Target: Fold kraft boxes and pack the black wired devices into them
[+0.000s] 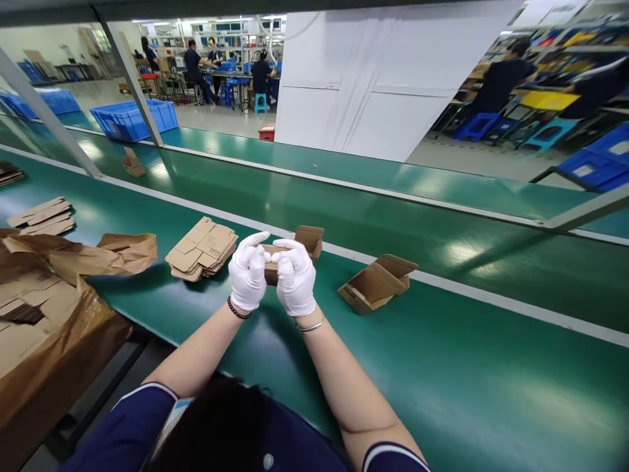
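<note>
A plain brown box (272, 275) is held, largely hidden, between the left hand (248, 275) and the right hand (295, 278) at the green bench (466, 367). Beyond the right hand, a raised flap (310, 238) is seen.

The bench (466, 367) bears cartons (376, 285) and, apparently, brown paper (130, 254).

L hand (248, 272): wht. glove, soft, a bit wrinkly
R hand (295, 275): wht. glove, same kind
L bracelet (238, 309): dk. round beads
R bangle (310, 326): thin, shiny, silver
Shirt (299, 436): dk. blue
Short slvs. (137, 413): dk. blue, wht. line nr. edge
Front dot (268, 461): sm., round, pale
Front strip (173, 418): wht. w/ lt. blue, partly hidden
</note>
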A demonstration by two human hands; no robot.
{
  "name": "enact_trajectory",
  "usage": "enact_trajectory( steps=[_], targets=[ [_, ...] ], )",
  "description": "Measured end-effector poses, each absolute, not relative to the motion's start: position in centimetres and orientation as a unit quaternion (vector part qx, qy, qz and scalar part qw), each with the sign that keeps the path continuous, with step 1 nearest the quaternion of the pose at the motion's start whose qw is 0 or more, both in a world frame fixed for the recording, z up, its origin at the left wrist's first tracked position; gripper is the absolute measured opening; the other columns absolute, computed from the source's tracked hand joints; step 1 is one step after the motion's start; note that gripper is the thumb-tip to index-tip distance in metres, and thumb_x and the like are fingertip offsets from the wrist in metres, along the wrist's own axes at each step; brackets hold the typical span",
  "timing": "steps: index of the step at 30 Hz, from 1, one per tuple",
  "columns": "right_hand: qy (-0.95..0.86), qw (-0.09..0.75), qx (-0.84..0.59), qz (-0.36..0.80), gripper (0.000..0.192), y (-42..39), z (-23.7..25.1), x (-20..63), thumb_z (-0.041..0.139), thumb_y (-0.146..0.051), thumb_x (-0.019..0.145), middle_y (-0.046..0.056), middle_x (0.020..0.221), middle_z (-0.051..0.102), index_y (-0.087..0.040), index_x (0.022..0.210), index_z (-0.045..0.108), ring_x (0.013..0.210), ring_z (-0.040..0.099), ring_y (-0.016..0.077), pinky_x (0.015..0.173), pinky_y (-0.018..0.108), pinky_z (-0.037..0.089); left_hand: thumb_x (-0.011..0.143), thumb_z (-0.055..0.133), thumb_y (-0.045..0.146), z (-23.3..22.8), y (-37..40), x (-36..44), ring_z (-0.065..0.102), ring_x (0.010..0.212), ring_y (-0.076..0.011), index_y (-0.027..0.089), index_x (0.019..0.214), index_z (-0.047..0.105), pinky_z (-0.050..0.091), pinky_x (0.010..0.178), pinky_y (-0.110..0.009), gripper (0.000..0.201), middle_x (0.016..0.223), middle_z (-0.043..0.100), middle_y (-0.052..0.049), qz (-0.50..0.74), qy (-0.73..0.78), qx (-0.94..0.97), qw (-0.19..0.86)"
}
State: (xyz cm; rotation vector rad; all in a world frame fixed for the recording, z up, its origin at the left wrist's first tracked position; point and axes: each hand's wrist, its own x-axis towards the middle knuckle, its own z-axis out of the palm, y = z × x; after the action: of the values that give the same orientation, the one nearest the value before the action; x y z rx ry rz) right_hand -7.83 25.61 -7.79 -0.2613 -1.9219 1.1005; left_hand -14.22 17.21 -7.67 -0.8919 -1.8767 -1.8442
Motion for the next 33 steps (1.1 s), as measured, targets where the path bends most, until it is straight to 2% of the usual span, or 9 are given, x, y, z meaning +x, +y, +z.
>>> enact_trajectory(
  steps=[2, 4, 8, 11, 14, 19, 24, 28, 33],
  targets=[
    [-0.760, 0.454, -0.098, 0.454, 0.035, 25.7, -8.0, -7.9, 0.041, -0.049, 0.096, 0.010, 0.108, 0.068, -0.024, 0.081, 0.060, 0.105, 0.065, 0.0241, 0.099, 0.043, 0.051, 0.099, 0.042, 0.048, -7.7, 17.0, -14.4, 0.068, 0.108, -0.0237, 0.019, 0.073, 0.062, 0.054, 0.097, -0.041, 0.043, 0.112, 0.072, -0.012, -0.645, -0.655, -0.350, 0.182],
    [-0.717, 0.492, -0.111, 0.482, 0.035, 25.7, -8.2, -8.2, 0.042, -0.053, 0.096, 0.011, 0.119, 0.065, -0.024, 0.096, 0.061, 0.113, 0.063, 0.0235, 0.102, 0.043, 0.049, 0.093, 0.055, 0.056, -7.9, 16.8, -14.8, 0.067, 0.110, -0.0254, 0.019, 0.097, 0.064, 0.054, 0.097, -0.041, 0.038, 0.128, 0.065, -0.014, -0.629, -0.641, -0.392, 0.197],
    [-0.601, 0.449, -0.220, 0.624, 0.054, 25.1, -8.2, -9.1, 0.040, -0.066, 0.093, 0.013, 0.132, 0.058, -0.024, 0.124, 0.051, 0.123, 0.059, 0.0236, 0.086, 0.037, 0.056, 0.083, 0.061, 0.070, -8.5, 16.5, -15.5, 0.066, 0.112, -0.0281, 0.023, 0.148, 0.033, 0.056, 0.094, -0.042, 0.085, 0.152, 0.041, -0.023, -0.608, -0.650, -0.355, 0.286],
    [-0.523, 0.274, -0.224, 0.775, 0.064, 24.5, -7.6, -9.4, 0.036, -0.077, 0.088, 0.013, 0.132, 0.061, -0.024, 0.121, 0.053, 0.124, 0.060, 0.0252, 0.062, 0.027, 0.054, 0.088, 0.051, 0.071, -9.1, 16.4, -15.4, 0.063, 0.118, -0.0290, 0.024, 0.154, 0.019, 0.055, 0.098, -0.043, 0.087, 0.153, 0.037, -0.024, -0.593, -0.658, -0.282, 0.369],
    [-0.496, 0.181, -0.158, 0.835, 0.063, 24.0, -6.9, -9.3, 0.041, -0.076, 0.088, 0.008, 0.140, 0.059, -0.028, 0.128, 0.053, 0.124, 0.060, 0.0233, 0.058, 0.025, 0.055, 0.095, 0.043, 0.066, -9.6, 16.2, -15.1, 0.060, 0.125, -0.0292, 0.024, 0.156, 0.017, 0.052, 0.102, -0.044, 0.079, 0.152, 0.040, -0.023, -0.580, -0.667, -0.252, 0.394],
    [-0.535, 0.179, -0.128, 0.816, 0.059, 23.2, -6.9, -9.3, 0.048, -0.064, 0.090, 0.003, 0.150, 0.052, -0.033, 0.140, 0.045, 0.125, 0.060, 0.0209, 0.067, 0.029, 0.061, 0.101, 0.038, 0.053, -10.3, 15.4, -15.3, 0.050, 0.138, -0.0285, 0.021, 0.156, 0.024, 0.042, 0.115, -0.044, 0.066, 0.146, 0.050, -0.019, -0.576, -0.700, -0.263, 0.329],
    [-0.502, 0.148, -0.101, 0.846, 0.064, 22.5, -7.3, -9.6, 0.062, -0.065, 0.081, 0.004, 0.136, 0.064, -0.028, 0.133, 0.052, 0.107, 0.067, 0.0222, 0.070, 0.032, 0.061, 0.103, 0.035, 0.045, -11.7, 14.8, -15.0, 0.044, 0.143, -0.0264, 0.024, 0.157, 0.027, 0.035, 0.120, -0.042, 0.058, 0.152, 0.046, -0.015, -0.602, -0.684, -0.314, 0.265],
    [-0.655, 0.166, -0.154, 0.720, 0.051, 24.6, -7.3, -8.2, 0.067, -0.059, 0.081, 0.006, 0.116, 0.072, -0.022, 0.115, 0.066, 0.088, 0.068, 0.0205, 0.062, 0.029, 0.057, 0.103, 0.035, 0.046, -12.5, 14.2, -16.2, 0.042, 0.144, -0.0246, 0.023, 0.157, 0.028, 0.035, 0.119, -0.040, 0.059, 0.157, 0.041, -0.015, -0.544, -0.700, -0.430, 0.171],
    [-0.941, 0.031, -0.216, 0.258, 0.019, 29.5, -8.1, -4.0, 0.063, -0.036, 0.090, 0.010, 0.110, 0.073, -0.021, 0.091, 0.073, 0.099, 0.068, 0.0255, 0.080, 0.035, 0.053, 0.091, 0.052, 0.061, -10.2, 13.7, -24.6, 0.039, 0.144, -0.0355, 0.016, 0.146, 0.045, 0.032, 0.118, -0.052, 0.072, 0.152, 0.045, -0.021, -0.389, -0.831, -0.387, 0.094]
  ],
)
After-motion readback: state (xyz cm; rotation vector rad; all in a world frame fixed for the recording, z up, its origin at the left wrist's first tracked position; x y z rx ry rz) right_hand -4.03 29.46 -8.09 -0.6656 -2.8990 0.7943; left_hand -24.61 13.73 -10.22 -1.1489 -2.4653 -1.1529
